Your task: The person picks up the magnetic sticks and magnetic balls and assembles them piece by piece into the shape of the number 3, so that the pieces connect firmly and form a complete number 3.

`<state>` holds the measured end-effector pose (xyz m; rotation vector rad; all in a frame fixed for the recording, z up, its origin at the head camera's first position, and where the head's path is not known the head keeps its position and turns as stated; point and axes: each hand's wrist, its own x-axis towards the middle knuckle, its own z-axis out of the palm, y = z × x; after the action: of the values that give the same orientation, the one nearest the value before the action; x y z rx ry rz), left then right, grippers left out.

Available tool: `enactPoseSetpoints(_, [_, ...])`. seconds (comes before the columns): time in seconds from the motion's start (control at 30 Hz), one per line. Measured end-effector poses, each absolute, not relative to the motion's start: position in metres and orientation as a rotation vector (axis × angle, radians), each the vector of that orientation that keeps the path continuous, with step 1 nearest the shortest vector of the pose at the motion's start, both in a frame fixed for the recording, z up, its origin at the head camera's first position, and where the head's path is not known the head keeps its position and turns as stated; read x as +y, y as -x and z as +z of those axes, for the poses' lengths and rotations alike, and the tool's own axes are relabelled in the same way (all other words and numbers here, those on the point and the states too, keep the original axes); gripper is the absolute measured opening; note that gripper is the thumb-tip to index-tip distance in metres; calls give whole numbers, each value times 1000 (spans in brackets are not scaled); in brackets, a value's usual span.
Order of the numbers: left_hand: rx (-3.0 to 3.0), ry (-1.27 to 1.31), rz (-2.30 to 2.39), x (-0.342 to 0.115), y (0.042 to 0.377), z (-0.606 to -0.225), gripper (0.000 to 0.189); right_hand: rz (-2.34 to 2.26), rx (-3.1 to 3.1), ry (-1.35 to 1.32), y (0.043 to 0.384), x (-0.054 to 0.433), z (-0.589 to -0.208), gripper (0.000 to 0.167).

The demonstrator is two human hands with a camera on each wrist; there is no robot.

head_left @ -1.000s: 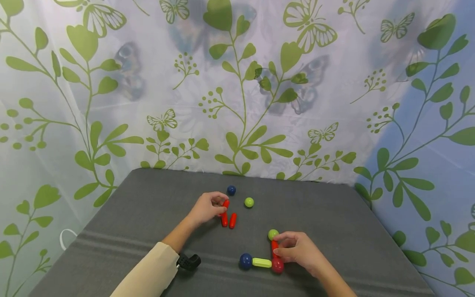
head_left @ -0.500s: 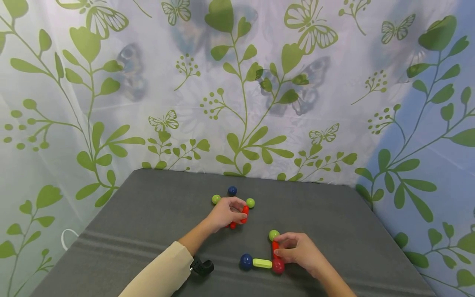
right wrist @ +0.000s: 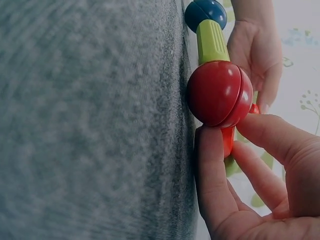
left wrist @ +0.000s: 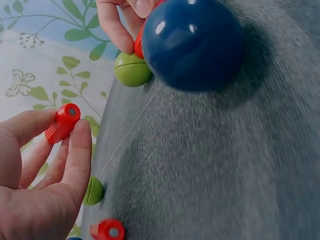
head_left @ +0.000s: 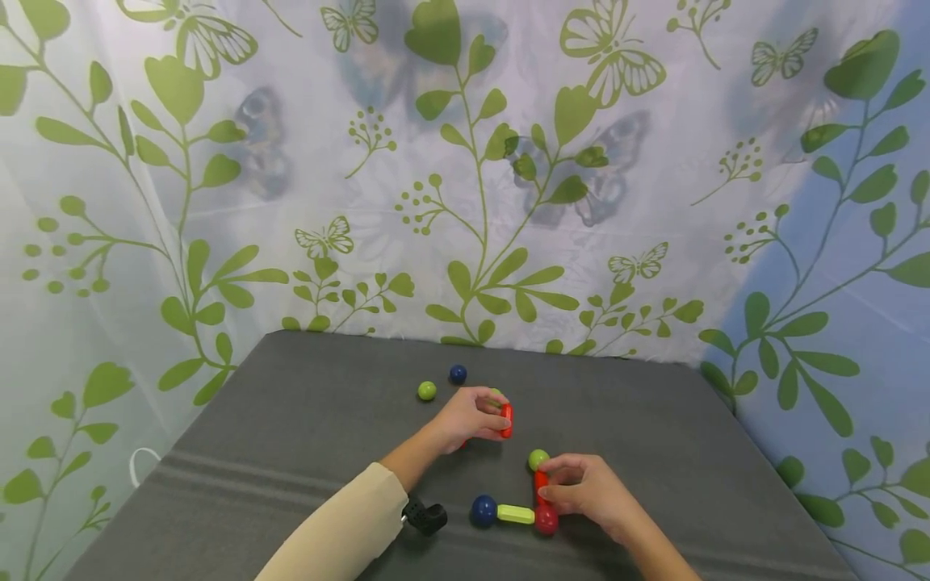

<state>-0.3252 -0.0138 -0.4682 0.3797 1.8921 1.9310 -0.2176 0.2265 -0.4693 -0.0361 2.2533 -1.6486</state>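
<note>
My left hand (head_left: pixel 471 418) pinches a red magnetic rod (head_left: pixel 507 420) between thumb and fingers, lifted off the table. A round grey tip shows at the rod's end in the left wrist view. With its thumb and fingers, my right hand (head_left: pixel 590 491) holds another red rod (head_left: pixel 541 486) that joins a lime green ball (head_left: pixel 538 459) to a red ball (head_left: pixel 546 519). From the red ball a lime green rod (head_left: pixel 516 514) runs left to a dark blue ball (head_left: pixel 483 511). Together these pieces form an L on the table.
Beyond my left hand lie a loose green ball (head_left: pixel 427 390), a blue ball (head_left: pixel 458 374) and a partly covered green ball (head_left: pixel 496 394). A loose red rod (left wrist: pixel 110 229) shows below that hand in the left wrist view. A patterned curtain (head_left: pixel 479 177) borders the grey table (head_left: pixel 320 403).
My left hand has carried the red rod rightward from near the other loose red rods towards the L. The left green ball has come into view. My right hand keeps its hold.
</note>
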Motion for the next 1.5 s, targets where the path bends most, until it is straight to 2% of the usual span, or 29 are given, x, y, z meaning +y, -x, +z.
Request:
enactPoseSetpoints(0.9, [1947,-214,1749,41,337,-458,30,-1696,2195,43,221,225,-468,45])
enactPoseSetpoints(1.5, [1956,-197,1613,46,334,-457,27,-1710,2180,53,222,225,-470,47])
